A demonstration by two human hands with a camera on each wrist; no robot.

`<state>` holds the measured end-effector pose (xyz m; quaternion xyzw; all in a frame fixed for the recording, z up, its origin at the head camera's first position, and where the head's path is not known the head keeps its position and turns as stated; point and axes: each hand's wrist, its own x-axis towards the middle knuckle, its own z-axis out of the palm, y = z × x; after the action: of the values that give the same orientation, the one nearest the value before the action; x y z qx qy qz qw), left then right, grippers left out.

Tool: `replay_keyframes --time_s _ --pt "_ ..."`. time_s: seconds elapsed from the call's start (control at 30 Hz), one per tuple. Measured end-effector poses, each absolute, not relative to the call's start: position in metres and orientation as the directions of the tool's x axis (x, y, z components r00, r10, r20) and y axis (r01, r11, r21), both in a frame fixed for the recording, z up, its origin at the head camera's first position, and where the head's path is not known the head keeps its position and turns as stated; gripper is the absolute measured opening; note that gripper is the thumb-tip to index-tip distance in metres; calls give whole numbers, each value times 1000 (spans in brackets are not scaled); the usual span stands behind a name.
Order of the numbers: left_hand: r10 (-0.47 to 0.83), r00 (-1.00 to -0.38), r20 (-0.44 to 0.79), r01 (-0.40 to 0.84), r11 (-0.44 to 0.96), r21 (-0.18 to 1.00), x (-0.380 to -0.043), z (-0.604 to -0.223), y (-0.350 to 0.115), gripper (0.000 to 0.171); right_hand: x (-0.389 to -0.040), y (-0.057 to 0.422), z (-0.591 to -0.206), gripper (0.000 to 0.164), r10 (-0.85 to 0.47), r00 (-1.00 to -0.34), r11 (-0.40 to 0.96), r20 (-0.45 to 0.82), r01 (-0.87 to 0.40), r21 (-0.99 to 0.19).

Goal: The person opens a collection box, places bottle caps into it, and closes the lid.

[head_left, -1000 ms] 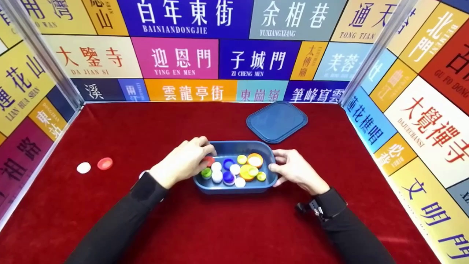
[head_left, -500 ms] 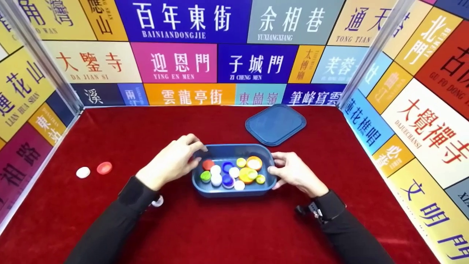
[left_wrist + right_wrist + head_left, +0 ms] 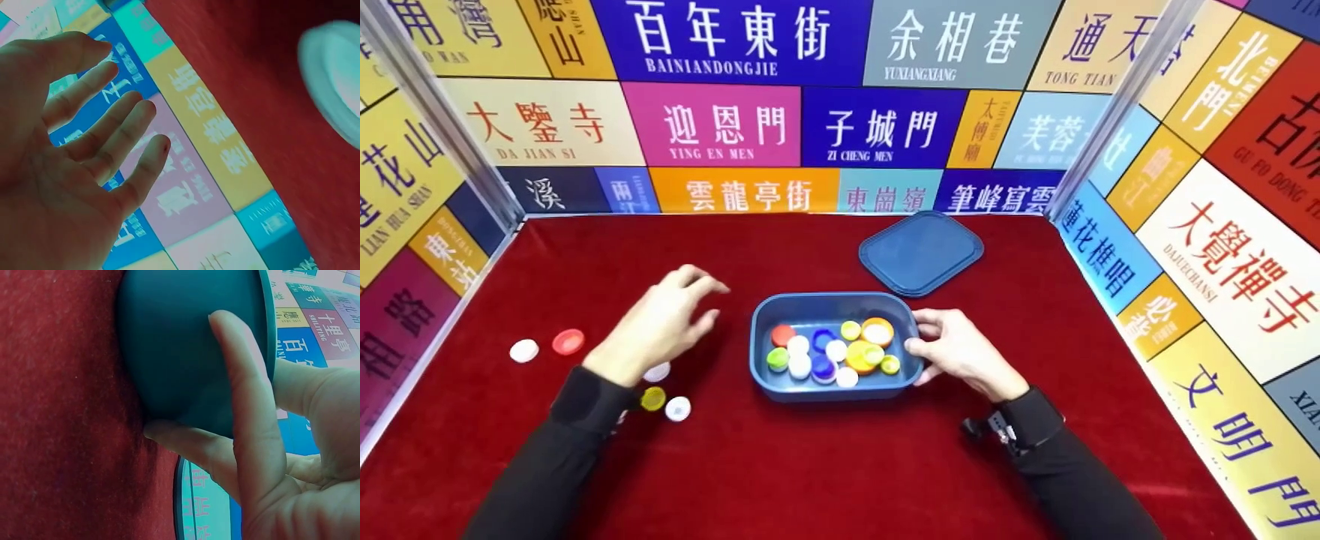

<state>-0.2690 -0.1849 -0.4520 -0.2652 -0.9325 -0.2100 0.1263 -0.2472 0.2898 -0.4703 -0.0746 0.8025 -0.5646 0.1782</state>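
My right hand [image 3: 956,346] holds the blue, long plastic tub [image 3: 829,391] by one end, my left hand [image 3: 657,324] is loose with nothing in it, and lots of small round coloured caps [image 3: 823,367] are already inside, but some more caps [image 3: 568,342] lie outside on the red cloth [image 3: 840,472].

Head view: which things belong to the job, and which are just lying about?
Seemingly in the job:
blue box, held by the right hand
caps inside it
loose caps near the left hand

Apparently just lying about:
blue lid, off the box
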Motion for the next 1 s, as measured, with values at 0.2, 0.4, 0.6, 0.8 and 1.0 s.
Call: replay_keyframes --time_s 0.2,0.4,0.6,0.8,1.0 --pt "352 -879 322 460 805 374 -268 -460 -222 37 -248 289 -471 57 -317 -926 353 -204 85 -932" --pt "269 -923 274 363 841 400 -269 -470 -263 39 -248 291 -470 57 -307 -929 359 -207 88 -929" --pt "203 -952 227 279 881 383 -266 -479 -302 44 -248 293 -469 58 -307 -928 377 -212 86 -922" --pt "155 -982 110 185 909 374 -258 -480 -338 57 -248 292 -468 58 -310 -928 365 -205 83 -927" --pt "116 -993 2 110 932 344 -251 -479 -367 68 -248 290 -471 57 -312 -930 353 -196 78 -932"
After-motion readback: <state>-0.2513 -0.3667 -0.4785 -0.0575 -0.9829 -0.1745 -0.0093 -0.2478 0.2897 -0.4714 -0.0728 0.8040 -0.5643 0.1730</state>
